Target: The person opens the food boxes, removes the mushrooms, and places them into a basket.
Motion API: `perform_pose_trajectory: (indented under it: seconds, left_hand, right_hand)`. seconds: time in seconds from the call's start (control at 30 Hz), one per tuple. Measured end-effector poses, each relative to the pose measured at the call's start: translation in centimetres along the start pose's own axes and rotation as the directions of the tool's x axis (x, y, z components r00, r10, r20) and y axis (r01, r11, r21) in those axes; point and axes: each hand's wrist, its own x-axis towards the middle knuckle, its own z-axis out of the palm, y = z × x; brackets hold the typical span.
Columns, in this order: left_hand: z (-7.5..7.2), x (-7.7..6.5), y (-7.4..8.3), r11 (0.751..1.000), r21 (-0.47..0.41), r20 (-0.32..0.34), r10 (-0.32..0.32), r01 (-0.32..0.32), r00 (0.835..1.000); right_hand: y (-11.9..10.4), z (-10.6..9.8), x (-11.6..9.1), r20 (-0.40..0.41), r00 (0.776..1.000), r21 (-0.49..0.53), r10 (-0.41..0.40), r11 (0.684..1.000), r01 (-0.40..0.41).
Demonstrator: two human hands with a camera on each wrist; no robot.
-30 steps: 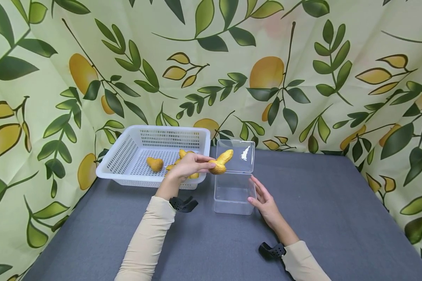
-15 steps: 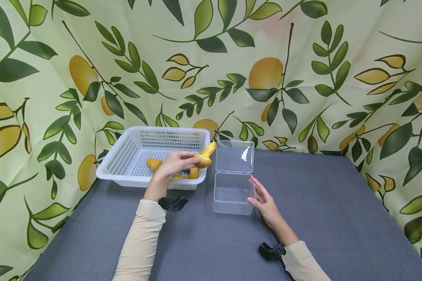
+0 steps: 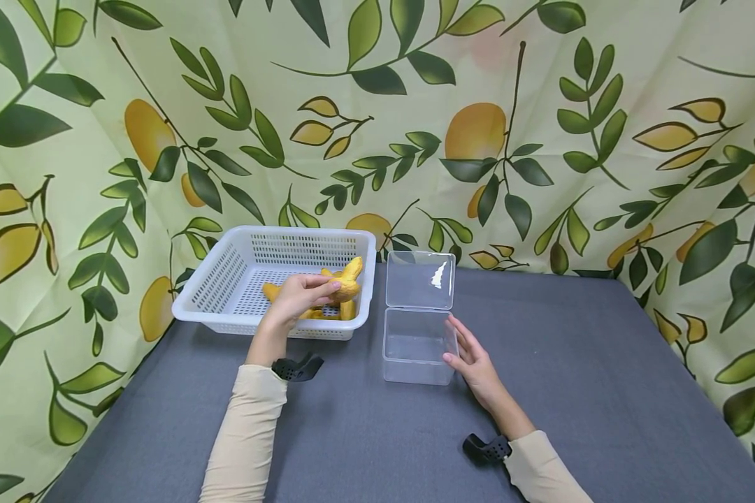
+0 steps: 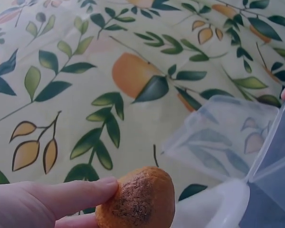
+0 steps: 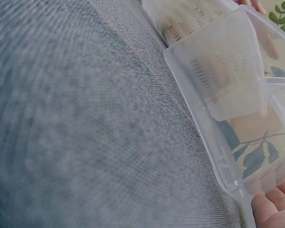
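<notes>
My left hand pinches a golden, lobed, bread-like piece between thumb and fingers, over the right part of a white perforated basket. The left wrist view shows that piece's rounded, browned end beyond the fingertips. Several similar yellow-brown pieces lie in the basket, partly hidden behind the hand. Right of the basket stands a clear plastic box, its hinged lid tipped back. Nothing shows inside the box. My right hand holds the box's right side; in the right wrist view its curled fingers meet the clear wall.
A dark grey cloth covers the table. Behind and along both sides hangs a leaf-and-fruit patterned curtain. The basket stands close to the curtain, and its rim is near the box's left side.
My left hand has carried the golden piece leftward, away from beside the open lid and back over the basket. My right hand and the box stay where they were.
</notes>
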Motion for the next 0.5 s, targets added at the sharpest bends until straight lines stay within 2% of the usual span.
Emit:
perform_pose_trajectory:
  seconds: [0.3, 0.5]
  left_hand:
    - [-0.6, -0.1, -1.1, 1.0, 0.011, -0.073, 0.007, -0.006, 0.997]
    - [-1.3, -0.2, -1.7, 0.998, 0.063, -0.103, 0.027, -0.02, 0.994]
  right_hand:
    - [-0.1, 0.1, 0.1, -0.003, 1.0, -0.005, 0.015, 1.0, -0.015]
    - [-0.2, 0.1, 0.1, -0.014, 1.0, -0.029, 0.016, 0.999, -0.017]
